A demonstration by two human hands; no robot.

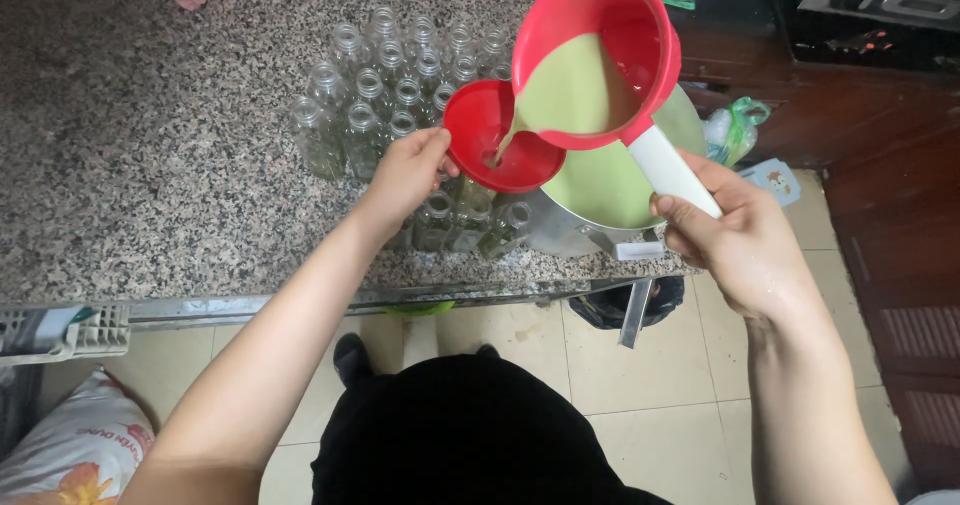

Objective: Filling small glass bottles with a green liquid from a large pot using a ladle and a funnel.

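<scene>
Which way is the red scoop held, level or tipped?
Tipped: the red scoop leans toward the red funnel, and pale green liquid streams from its lip.

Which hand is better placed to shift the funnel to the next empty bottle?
Left. The left hand already grips the red funnel beside the empty bottles; the right hand holds the tilted ladle.

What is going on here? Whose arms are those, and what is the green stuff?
There is no machine. A person wears a camera on the head, so you look down at their own two arms. The right hand holds a red ladle by its white handle and tips pale green liquid into a red funnel. The left hand holds the funnel steady. Many clear glass bottles stand on the speckled stone counter, beside a metal pot of the same liquid.
</scene>
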